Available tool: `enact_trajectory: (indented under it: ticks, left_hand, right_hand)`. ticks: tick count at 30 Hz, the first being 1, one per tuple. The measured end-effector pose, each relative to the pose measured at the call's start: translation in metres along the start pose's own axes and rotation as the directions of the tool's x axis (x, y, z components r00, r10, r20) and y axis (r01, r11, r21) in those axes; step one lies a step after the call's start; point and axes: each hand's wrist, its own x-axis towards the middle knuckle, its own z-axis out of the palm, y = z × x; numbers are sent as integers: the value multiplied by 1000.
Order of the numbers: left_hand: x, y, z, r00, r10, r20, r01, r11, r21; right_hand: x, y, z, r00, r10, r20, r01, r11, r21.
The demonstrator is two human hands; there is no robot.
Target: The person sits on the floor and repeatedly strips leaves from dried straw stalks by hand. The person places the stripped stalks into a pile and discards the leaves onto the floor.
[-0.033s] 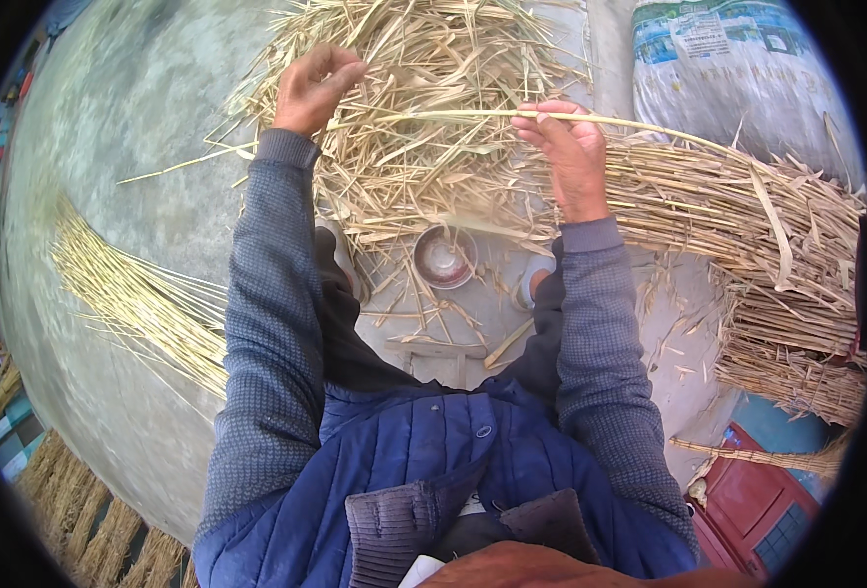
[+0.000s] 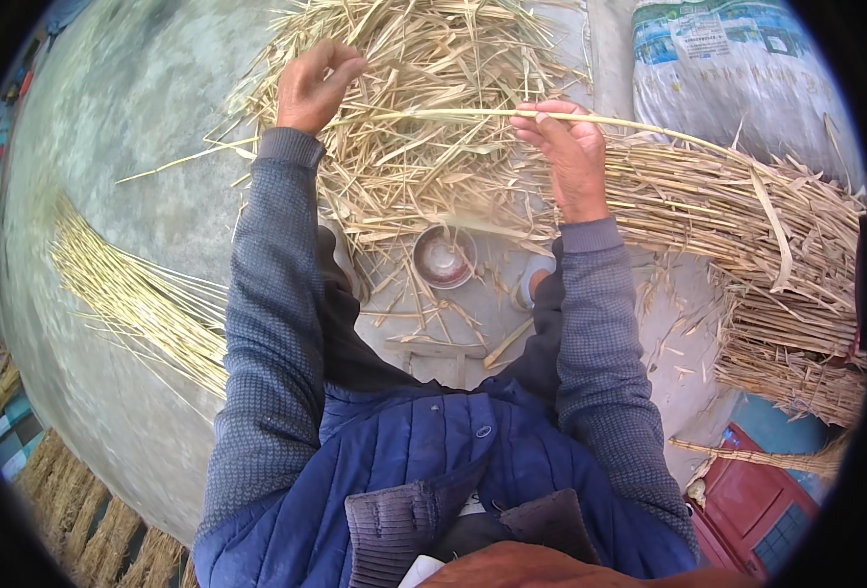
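Observation:
A long thin yellowish stalk (image 2: 629,122) stretches across in front of me. My right hand (image 2: 569,162) pinches it between thumb and fingers. The stalk passes under my left hand or wrist, and its thin end shows on the floor side at the left. My left hand (image 2: 316,88) is closed, thumb and fingertips together; anything between them is too small to make out. Below both hands lies a heap of dry leaves and husks (image 2: 433,176).
A small metal bowl (image 2: 445,257) stands between my feet. Stripped stalks (image 2: 139,294) lie on the concrete floor at left. Leafy stalks are stacked (image 2: 708,201) at right, below a filled white sack (image 2: 737,108). A red object (image 2: 752,495) sits at lower right.

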Motion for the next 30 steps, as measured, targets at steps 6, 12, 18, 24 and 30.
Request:
enact_trajectory:
  ticks: [6,12,18,24,30]
  left_hand:
    - [-2,51,30,830,546,113,-516,677,525]
    - [-20,84,54,848,209,487,-241,971,2]
    - [-11,50,5,865,-8,502,-68,989,133]
    - [-21,74,41,897,158,413,-162,986,-27]
    - [-36,94,81,875,472,108,-481,871,98]
  right_hand:
    - [-6,11,18,995,29,92,-28,1000,-9]
    - [-8,16,24,995,85,57,-81,995,-56]
    - [-5,-13,-2,988,-6,-152,14,999,48]
    - [-7,-8,12,986,-117,-122,106,990,-93]
    - [-8,-3,31,980,-163,-115,143,976,-166]
